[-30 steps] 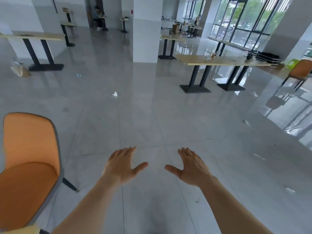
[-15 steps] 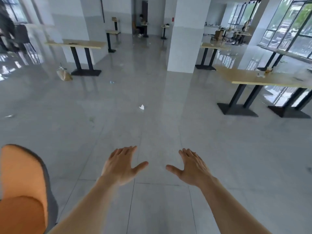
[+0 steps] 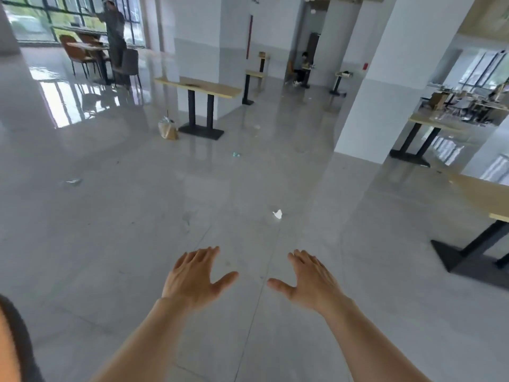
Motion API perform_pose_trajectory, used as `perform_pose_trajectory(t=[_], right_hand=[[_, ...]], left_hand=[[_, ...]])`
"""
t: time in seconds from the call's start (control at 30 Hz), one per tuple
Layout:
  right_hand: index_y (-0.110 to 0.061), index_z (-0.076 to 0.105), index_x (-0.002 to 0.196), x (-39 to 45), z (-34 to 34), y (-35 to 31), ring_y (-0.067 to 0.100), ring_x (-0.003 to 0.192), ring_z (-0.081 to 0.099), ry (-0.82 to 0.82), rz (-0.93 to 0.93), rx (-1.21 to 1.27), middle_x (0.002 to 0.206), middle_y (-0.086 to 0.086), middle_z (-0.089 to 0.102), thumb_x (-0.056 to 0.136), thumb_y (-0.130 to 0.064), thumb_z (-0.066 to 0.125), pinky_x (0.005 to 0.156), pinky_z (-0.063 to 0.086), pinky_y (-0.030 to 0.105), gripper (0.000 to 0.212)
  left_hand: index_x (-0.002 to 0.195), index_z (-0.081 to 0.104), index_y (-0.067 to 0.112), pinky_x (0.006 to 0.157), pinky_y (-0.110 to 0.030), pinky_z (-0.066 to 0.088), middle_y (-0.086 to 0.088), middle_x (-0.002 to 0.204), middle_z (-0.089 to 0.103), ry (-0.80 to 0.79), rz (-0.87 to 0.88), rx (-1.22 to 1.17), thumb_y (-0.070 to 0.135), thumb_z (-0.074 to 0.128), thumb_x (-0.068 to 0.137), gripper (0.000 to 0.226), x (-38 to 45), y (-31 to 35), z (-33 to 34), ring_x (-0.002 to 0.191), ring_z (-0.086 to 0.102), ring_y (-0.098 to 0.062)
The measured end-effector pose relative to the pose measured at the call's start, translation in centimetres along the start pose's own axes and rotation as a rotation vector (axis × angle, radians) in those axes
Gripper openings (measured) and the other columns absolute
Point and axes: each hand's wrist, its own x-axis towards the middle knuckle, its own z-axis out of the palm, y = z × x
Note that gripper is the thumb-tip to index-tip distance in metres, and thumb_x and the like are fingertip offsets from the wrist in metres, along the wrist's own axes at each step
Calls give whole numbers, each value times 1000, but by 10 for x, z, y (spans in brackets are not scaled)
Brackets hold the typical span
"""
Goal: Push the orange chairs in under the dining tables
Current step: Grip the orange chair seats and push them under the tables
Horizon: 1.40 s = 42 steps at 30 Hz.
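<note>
My left hand [image 3: 196,277] and my right hand [image 3: 311,278] are stretched out palms down over bare grey floor, fingers apart, holding nothing. Only a sliver of the orange chair [image 3: 9,346] with its dark edge shows at the bottom left corner, well left of my left arm. A wooden dining table [image 3: 487,197] on a black base stands at the right edge. Another wooden table [image 3: 201,85] stands further ahead to the left by a pillar. Several brown-orange chairs [image 3: 78,52] sit at a far table by the left windows.
A large white pillar [image 3: 385,78] rises ahead on the right, with another table [image 3: 432,122] behind it. A bag [image 3: 167,129] lies beside the left table's base. A white paper scrap [image 3: 277,214] and other litter lie on the floor. A person [image 3: 114,31] stands far left.
The view has swung to the left: the orange chair has slid almost out at the bottom left, and the right-hand tables have moved toward the right edge. Both hands keep the same spread pose.
</note>
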Motion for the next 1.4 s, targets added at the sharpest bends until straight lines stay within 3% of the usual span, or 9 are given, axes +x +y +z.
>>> perform_pose_trajectory(t=[0.2, 0.43, 0.57, 0.8, 0.97, 1.13, 1.4], right_hand=[[-15, 15, 163, 161, -41, -56, 16, 157, 4, -19, -145, -25, 171, 1, 10, 68, -95, 26, 125, 3, 32, 124], [-13, 13, 163, 330, -55, -154, 18, 157, 4, -66, -382, -86, 171, 2, 10, 74, -93, 31, 126, 4, 34, 121], [-12, 13, 163, 427, -58, -230, 18, 157, 4, -109, -559, -130, 171, 3, 9, 81, -89, 37, 125, 3, 33, 115], [-13, 19, 162, 538, -60, -410, 20, 156, 10, -184, -952, -221, 170, 3, 16, 63, -98, 19, 125, 8, 34, 130], [-13, 17, 162, 520, -22, -548, 20, 157, 8, -289, -1250, -317, 171, 2, 13, 53, -102, 11, 126, 8, 36, 141], [-18, 14, 163, 432, 37, -658, 20, 156, 8, -382, -1572, -398, 171, -1, 13, 78, -92, 36, 126, 11, 37, 116], [-15, 14, 163, 264, 133, -726, 22, 157, 5, -524, -2068, -567, 171, 5, 13, 76, -92, 31, 127, 7, 41, 117]], left_hand=[[159, 23, 29, 123, -35, 14, 8, 163, 31, 57, -125, -10, 89, 25, 84, 96, 114, -74, -35, 149, 24, -16], [159, 22, 31, 123, -36, 16, 9, 162, 31, 154, -350, -3, 90, 23, 83, 97, 192, -177, -72, 148, 24, -16], [159, 24, 31, 123, -35, 16, 9, 162, 32, 213, -531, 14, 89, 25, 83, 96, 222, -239, -94, 148, 24, -16], [158, 25, 31, 122, -36, 17, 9, 161, 34, 340, -954, -1, 91, 26, 82, 97, 209, -335, -140, 147, 28, -16], [157, 26, 30, 125, -40, 12, 8, 161, 34, 426, -1283, 4, 93, 24, 81, 99, 126, -371, -148, 148, 27, -16], [157, 25, 34, 123, -43, 13, 7, 163, 32, 502, -1653, -11, 94, 29, 80, 97, 25, -369, -136, 150, 27, -18], [158, 21, 35, 122, -46, 20, 6, 164, 30, 653, -2135, -140, 95, 24, 79, 100, -92, -324, -63, 150, 27, -20]])
